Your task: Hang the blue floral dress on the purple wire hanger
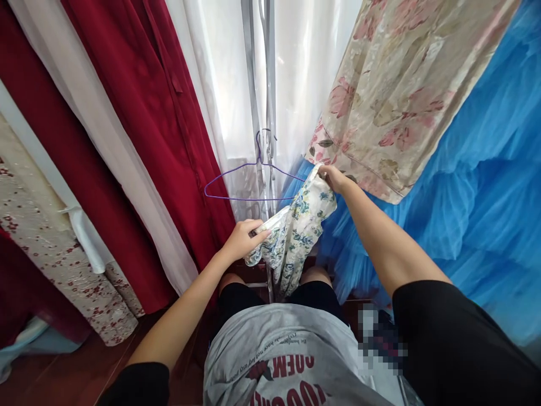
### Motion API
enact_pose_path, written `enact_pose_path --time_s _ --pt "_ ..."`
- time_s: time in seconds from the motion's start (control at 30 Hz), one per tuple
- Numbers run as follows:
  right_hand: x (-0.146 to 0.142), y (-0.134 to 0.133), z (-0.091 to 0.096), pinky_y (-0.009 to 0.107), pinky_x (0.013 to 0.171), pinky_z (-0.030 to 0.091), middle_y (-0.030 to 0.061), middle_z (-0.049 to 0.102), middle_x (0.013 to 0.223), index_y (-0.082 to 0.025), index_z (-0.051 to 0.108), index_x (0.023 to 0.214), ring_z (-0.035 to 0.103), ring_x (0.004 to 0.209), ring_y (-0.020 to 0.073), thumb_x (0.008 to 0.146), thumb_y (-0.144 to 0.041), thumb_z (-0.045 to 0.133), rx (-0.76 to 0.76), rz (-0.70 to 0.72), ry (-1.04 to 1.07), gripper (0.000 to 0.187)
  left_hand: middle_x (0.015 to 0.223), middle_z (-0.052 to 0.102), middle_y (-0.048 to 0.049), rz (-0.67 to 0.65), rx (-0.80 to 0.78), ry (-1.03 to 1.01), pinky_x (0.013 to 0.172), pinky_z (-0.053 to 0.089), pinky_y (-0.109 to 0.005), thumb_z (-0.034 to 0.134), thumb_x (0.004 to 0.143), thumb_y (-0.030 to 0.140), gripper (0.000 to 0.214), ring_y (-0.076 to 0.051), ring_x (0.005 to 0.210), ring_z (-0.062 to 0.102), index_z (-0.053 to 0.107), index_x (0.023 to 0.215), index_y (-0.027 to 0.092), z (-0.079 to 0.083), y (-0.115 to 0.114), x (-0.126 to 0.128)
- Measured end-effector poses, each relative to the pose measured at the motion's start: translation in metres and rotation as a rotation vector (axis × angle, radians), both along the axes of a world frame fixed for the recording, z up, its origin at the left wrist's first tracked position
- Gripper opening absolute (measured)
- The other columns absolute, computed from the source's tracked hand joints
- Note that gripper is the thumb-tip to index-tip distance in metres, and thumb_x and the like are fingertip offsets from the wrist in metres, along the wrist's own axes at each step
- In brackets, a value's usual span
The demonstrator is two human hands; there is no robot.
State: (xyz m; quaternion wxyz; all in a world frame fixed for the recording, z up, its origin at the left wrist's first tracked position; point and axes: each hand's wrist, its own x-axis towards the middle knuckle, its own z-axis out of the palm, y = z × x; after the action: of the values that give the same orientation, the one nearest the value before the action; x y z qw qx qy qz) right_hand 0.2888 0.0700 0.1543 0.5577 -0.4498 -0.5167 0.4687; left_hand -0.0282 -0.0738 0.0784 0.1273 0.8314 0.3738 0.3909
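A white dress with a blue and green floral print hangs between my two hands in front of my legs. My left hand pinches its upper edge at the left, lower than the other hand. Higher up on the right, my right hand grips the dress near its top corner. A purple wire hanger hangs by its hook from a metal stand just beyond. The hanger's right end passes behind or into the top of the dress; I cannot tell which.
Dark red garments and a pale one hang on the left. White sheer cloth hangs behind the stand. On the right are a beige floral dress and a ruffled blue tulle dress. The floor is reddish brown.
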Motion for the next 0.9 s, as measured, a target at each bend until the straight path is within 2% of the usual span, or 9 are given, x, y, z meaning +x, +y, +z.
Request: enact_pose_path --time_s 0.07,0.17,0.3,0.43,0.53,0.63,0.73,0.8,0.9 --pt "-0.020 0.010 0.010 0.026 0.050 0.044 -0.0034 0.051 0.048 -0.019 0.056 0.064 0.049 0.050 0.0147 0.069 -0.015 0.069 -0.046 0.060 -0.001 0.015 0.062 0.046 0.0027 0.022 0.025 -0.035 0.064 0.035 -0.027 0.062 0.091 0.041 0.036 -0.014 0.064 0.046 0.054 0.064 0.018 0.011 0.005 -0.003" --pt "-0.041 0.015 0.018 0.025 0.050 0.044 -0.0006 0.057 0.053 -0.017 0.060 0.069 0.052 0.052 0.0143 0.072 -0.015 0.075 -0.079 0.195 -0.099 0.015 0.064 0.050 0.0015 0.101 0.051 -0.073 0.066 0.036 -0.028 0.062 0.091 0.042 0.033 -0.016 0.065 0.046 0.058 0.067 0.019 0.016 0.016 -0.026" --pt "-0.046 0.007 0.023 0.023 0.047 0.035 -0.0005 0.055 0.052 -0.015 0.061 0.065 0.045 0.050 0.0106 0.078 -0.021 0.079 0.126 0.181 -0.300 0.023 0.069 0.057 -0.0021 0.241 0.159 0.030 0.082 0.040 -0.032 0.065 0.084 0.034 0.023 -0.021 0.075 0.051 0.061 0.066 0.020 0.009 0.039 -0.082" --pt "-0.042 -0.005 0.028 0.024 0.052 0.036 -0.0016 0.055 0.054 -0.015 0.063 0.063 0.045 0.052 0.0102 0.067 -0.034 0.089 0.220 0.264 -0.398 0.033 0.065 0.059 -0.0010 0.314 -0.105 0.193 0.079 0.041 -0.031 0.065 0.079 0.033 0.020 -0.020 0.071 0.051 0.063 0.064 0.020 0.011 0.072 -0.135" --pt "-0.041 -0.008 0.032 0.025 0.058 0.040 0.0003 0.062 0.063 -0.013 0.069 0.071 0.051 0.059 0.0123 0.060 -0.047 0.091 0.214 0.365 -0.459 0.042 0.063 0.061 0.0001 0.329 -0.215 0.216 0.070 0.040 -0.029 0.062 0.075 0.027 0.014 -0.019 0.065 0.051 0.063 0.064 0.020 0.032 0.102 -0.157" --pt "-0.042 -0.009 0.033 0.026 0.058 0.040 -0.0003 0.062 0.063 -0.015 0.069 0.071 0.051 0.058 0.0129 0.055 -0.054 0.091 0.178 0.365 -0.475 0.048 0.067 0.063 -0.0013 0.400 -0.152 0.173 0.072 0.041 -0.030 0.059 0.071 0.020 0.006 -0.020 0.067 0.054 0.063 0.067 0.020 0.063 0.133 -0.156" --pt "-0.041 -0.008 0.032 0.027 0.058 0.042 0.0019 0.065 0.065 -0.016 0.069 0.071 0.053 0.060 0.0151 0.055 -0.056 0.090 0.135 0.368 -0.462 0.048 0.079 0.067 -0.0045 0.489 -0.053 0.082 0.079 0.042 -0.031 0.054 0.074 0.017 0.008 -0.022 0.078 0.058 0.062 0.074 0.020 0.088 0.159 -0.136" --pt "-0.037 -0.008 0.031 0.029 0.060 0.044 0.0042 0.068 0.069 -0.016 0.071 0.073 0.056 0.064 0.0175 0.056 -0.055 0.089 0.110 0.369 -0.470 0.046 0.088 0.069 -0.0058 0.530 0.000 0.009 0.080 0.043 -0.030 0.051 0.079 0.019 0.012 -0.022 0.084 0.060 0.062 0.083 0.019 0.096 0.169 -0.116" --pt "-0.025 -0.008 0.023 0.030 0.070 0.047 0.0046 0.071 0.078 -0.015 0.074 0.083 0.060 0.073 0.0190 0.059 -0.051 0.088 0.165 0.363 -0.490 0.045 0.089 0.068 -0.0050 0.579 0.058 -0.076 0.077 0.044 -0.028 0.054 0.081 0.025 0.013 -0.020 0.083 0.060 0.061 0.090 0.018 0.097 0.172 -0.090"
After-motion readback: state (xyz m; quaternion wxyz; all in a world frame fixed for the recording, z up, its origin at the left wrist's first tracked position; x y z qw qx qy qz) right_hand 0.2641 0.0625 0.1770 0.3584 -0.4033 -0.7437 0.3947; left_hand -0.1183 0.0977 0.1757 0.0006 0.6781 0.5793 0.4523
